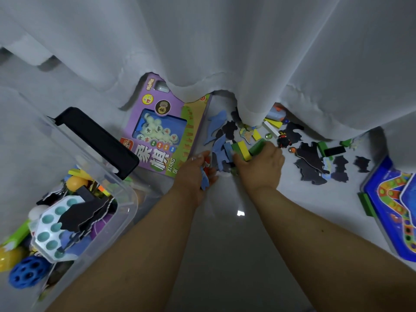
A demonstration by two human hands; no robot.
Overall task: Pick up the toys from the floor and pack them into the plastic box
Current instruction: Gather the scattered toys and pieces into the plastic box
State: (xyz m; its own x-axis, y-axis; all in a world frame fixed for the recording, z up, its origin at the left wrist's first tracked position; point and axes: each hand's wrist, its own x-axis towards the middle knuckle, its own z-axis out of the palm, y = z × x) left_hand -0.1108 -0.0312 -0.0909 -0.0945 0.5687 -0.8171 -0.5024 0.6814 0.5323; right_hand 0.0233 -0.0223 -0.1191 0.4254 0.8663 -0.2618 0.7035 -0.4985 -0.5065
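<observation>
1. The left hand [195, 174] is on the floor [225, 244] beside the purple game box [166, 129] — its fingers are curled around some flat blue and red puzzle pieces [205, 176].
2. The right hand [261, 164] grips a bundle of blocks [244, 149], yellow and green, with fingers bent around them.
3. More dark puzzle pieces [313, 158] lie scattered on the floor to the right, near the curtain [225, 52].
4. The plastic box [126, 199] stands at the left, already holding toys — a blue ball [28, 274] among them.
5. A blue game board [396, 206] lies at the right edge.
</observation>
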